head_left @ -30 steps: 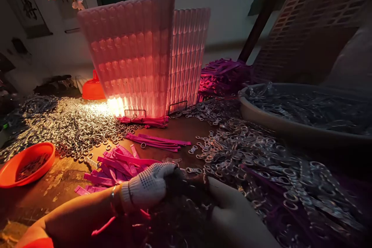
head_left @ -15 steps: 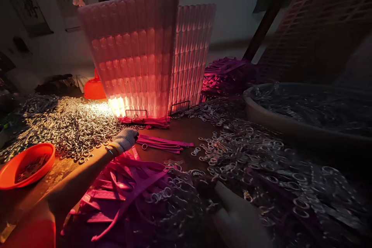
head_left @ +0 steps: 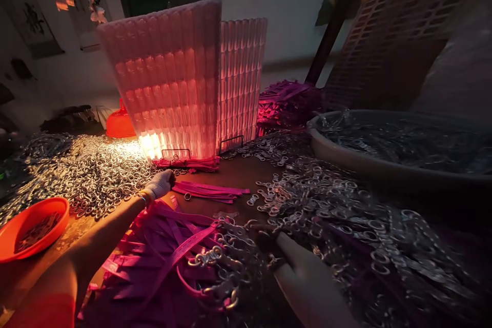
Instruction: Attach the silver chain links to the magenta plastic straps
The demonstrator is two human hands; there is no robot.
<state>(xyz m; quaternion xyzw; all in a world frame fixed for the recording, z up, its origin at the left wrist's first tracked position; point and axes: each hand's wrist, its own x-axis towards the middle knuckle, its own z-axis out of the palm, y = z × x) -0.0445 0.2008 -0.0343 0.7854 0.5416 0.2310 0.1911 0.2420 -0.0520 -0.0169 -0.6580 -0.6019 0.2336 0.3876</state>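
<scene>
Fingers of your left hand [head_left: 158,186] look curled just beyond the strap pile [head_left: 169,261], your right hand [head_left: 298,266] right of it; I can't tell whether either grips. Metal clasps [head_left: 209,256] seem joined to some piled straps; laid-out straps [head_left: 215,189] beyond the pile seem left.

Left arm [head_left: 100,240] outstretched, gloved left hand [head_left: 160,183] forward, right hand [head_left: 304,275] nearer, shadowed

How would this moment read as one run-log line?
Left hand: gloved, near pink straps, hold unclear | Right hand: near metal links, grip too dark to tell | Nearby: orange bowl
</scene>
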